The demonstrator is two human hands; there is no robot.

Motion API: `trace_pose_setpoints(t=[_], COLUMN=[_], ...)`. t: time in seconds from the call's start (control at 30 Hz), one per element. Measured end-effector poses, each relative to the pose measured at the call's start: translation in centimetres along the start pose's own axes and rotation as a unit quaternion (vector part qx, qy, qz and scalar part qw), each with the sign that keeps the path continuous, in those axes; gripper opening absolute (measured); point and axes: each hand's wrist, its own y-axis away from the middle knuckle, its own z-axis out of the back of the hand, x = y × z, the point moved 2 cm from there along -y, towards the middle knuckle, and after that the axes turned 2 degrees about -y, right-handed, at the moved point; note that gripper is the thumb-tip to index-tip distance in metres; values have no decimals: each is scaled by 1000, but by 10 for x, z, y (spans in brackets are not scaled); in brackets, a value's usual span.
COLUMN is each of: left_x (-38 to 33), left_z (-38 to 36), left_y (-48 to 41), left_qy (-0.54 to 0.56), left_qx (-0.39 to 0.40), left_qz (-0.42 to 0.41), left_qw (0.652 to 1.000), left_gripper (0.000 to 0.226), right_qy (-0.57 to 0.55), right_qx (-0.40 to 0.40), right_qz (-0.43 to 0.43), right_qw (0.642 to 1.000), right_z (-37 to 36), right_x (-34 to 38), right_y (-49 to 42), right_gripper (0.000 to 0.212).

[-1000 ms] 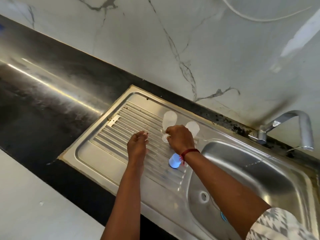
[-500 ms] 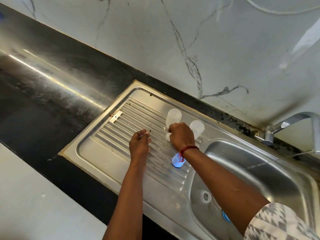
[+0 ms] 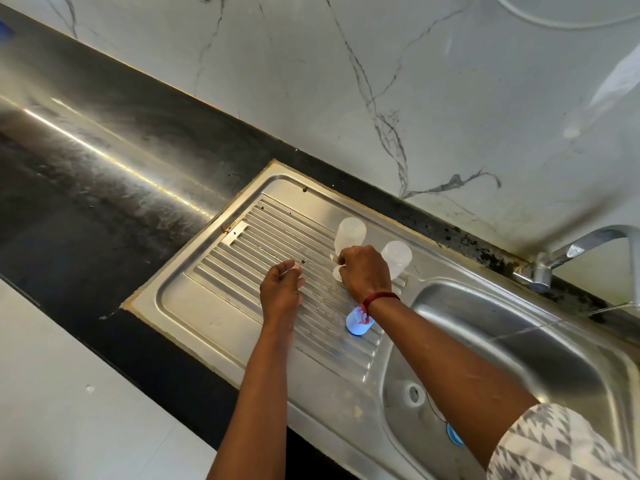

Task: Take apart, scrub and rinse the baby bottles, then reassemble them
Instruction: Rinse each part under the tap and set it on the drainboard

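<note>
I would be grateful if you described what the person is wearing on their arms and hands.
Both forearms are bare. The right hand has a thin red thread band tied round its wrist, and a short sleeve in a white and grey triangle pattern shows at the upper arm. The left hand shows no band, ring or sleeve.

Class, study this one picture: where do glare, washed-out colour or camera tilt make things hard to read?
All in the head view: a bright glare streak crosses the black counter; the clear bottles look pale against the shiny drainboard; the blue cap glows, overexposed; the camera's tilt sets the sink running diagonally; the tap is cut by the right edge.
</note>
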Motion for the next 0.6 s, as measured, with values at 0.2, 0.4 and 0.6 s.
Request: trace_pose_setpoints(t=[0.2,0.4,0.6], left_x=[2,4,3], left_z=[1,0,-1], left_y=[-1,-3,-2], left_qy=[-4,-5,-9], left_qx=[0,2,8], left_qz=[0,0,-6], left_qw=[1000,1000,1000], left_gripper=[17,21,25], right_qy=[-6,-16,-14], right_qx=[2,-1,8], right_qz=[-7,-11,-4], right_qw=[1000,1000,1000], right_z=[-3,-5,-1], right_x=[-3,-5,-5], right_y=[-1,1,1], right_gripper=[25,24,26])
